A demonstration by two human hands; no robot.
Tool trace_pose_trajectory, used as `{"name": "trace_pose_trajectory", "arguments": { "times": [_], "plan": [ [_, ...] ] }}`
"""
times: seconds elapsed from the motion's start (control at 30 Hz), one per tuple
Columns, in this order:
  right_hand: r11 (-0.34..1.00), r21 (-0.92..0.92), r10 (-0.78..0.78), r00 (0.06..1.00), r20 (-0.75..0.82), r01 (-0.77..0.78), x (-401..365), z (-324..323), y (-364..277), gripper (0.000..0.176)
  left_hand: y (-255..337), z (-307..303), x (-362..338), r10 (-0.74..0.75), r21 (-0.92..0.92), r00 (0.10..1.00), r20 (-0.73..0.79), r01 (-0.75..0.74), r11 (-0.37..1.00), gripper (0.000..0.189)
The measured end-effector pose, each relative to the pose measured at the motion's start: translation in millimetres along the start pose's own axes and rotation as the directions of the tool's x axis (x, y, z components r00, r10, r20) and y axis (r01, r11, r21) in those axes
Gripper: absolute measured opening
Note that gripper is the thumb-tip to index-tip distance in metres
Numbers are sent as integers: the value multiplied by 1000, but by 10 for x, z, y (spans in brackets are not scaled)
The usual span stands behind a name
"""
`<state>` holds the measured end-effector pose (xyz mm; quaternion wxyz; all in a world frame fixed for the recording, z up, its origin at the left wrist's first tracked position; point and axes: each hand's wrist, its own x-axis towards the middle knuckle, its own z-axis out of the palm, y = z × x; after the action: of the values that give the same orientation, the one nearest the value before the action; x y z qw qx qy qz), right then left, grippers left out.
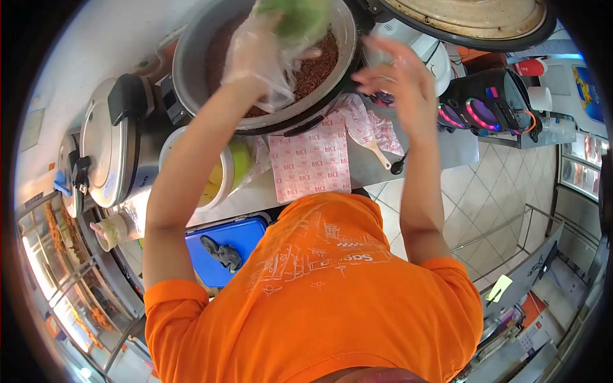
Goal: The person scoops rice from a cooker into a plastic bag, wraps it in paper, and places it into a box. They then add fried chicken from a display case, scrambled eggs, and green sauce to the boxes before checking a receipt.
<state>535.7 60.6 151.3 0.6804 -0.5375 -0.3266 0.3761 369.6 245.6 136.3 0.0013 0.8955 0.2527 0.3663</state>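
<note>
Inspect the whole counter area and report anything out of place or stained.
A dark crumpled item lies on the blue surface at lower left, as if dropped. Brown stains mark the large lid, upper right.

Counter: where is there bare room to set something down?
The counter is bare between the right forearm and its right end, in front of the speaker. The printed paper looks free between pot and shirt. Crowded: left, around the tub and cookers.
</note>
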Motion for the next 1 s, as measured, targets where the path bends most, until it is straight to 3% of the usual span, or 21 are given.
{"name": "trace_pose_trajectory", "arguments": {
  "times": [0.03,0.07,0.1,0.13,0.17,0.2,0.23,0.27,0.3,0.33,0.4,0.43,0.5,0.53,0.6,0.67,0.73,0.8,0.87,0.93,1.0],
  "plan": [
    [985,-170,17,998,-60,-27,-115,-400,231,36,-41,-53,133,-465,-599,815,345,572,560,34],
    [918,-373,125,991,-52,-135,-223,-782,545,36,-100,-77,235,-409,-578,432,804,732,-361,39],
    [800,-544,250,965,-83,-254,-408,-1076,945,33,-198,-31,268,-422,-587,436,795,728,-354,39],
    [513,-821,340,937,-74,-251,-644,-1325,1367,31,-344,39,281,-440,-521,390,809,823,-227,40],
    [389,-905,303,952,-52,-173,-944,-1433,1742,31,-512,108,286,-469,-433,343,814,896,-96,41],
    [294,-944,311,949,-54,-150,-1174,-1477,2034,33,-703,234,232,-491,-445,351,798,891,-87,41],
    [194,-973,317,947,-57,-123,-1327,-1502,2261,36,-909,394,140,-329,-336,729,600,603,723,43],
    [196,-963,319,940,-118,-188,-1385,-1468,2424,40,-1053,449,124,91,39,840,534,-132,990,45],
    [153,-959,238,951,-199,-239,-1388,-1411,2494,34,-792,349,310,-313,106,769,557,308,945,47],
    [158,-961,236,954,-186,-227,-1374,-1405,2461,34,-758,414,337,-323,116,770,550,312,943,47],
    [96,-980,372,919,-130,-177,-1341,-1435,2310,32,-738,589,297,-51,132,824,564,-29,991,50],
    [241,-945,382,917,-116,-220,-1326,-1461,2131,30,-690,703,242,-62,110,794,604,-6,994,50],
    [247,-936,415,900,-131,-250,-1343,-1541,1746,30,-451,789,191,-103,132,707,699,13,991,49],
    [250,-926,453,879,-145,-282,-1389,-1589,1549,29,-420,850,136,-107,130,706,700,20,991,49],
    [231,-833,568,764,-305,-504,-1516,-1682,1176,28,-379,1025,-42,-34,30,649,760,17,999,48],
    [191,-803,550,739,-389,-565,-1601,-1680,824,28,-352,1031,-60,-59,6,665,745,81,997,46],
    [156,-764,534,704,-468,-627,-1532,-1573,569,28,-351,1005,-46,-17,-68,578,816,126,990,46],
    [414,-727,346,833,-431,-548,-1351,-1305,405,28,-287,977,-49,3,-104,536,844,158,982,47],
    [671,-571,328,880,-344,-474,-1131,-954,411,26,-237,921,-47,29,-139,496,868,186,973,48],
    [818,-489,228,951,-210,-304,-952,-637,517,25,-223,839,-56,43,-198,452,891,303,932,54],
    [853,-423,248,951,-185,-305,-796,-328,528,27,-235,690,-64,73,-241,465,882,314,918,54]
  ]
}}
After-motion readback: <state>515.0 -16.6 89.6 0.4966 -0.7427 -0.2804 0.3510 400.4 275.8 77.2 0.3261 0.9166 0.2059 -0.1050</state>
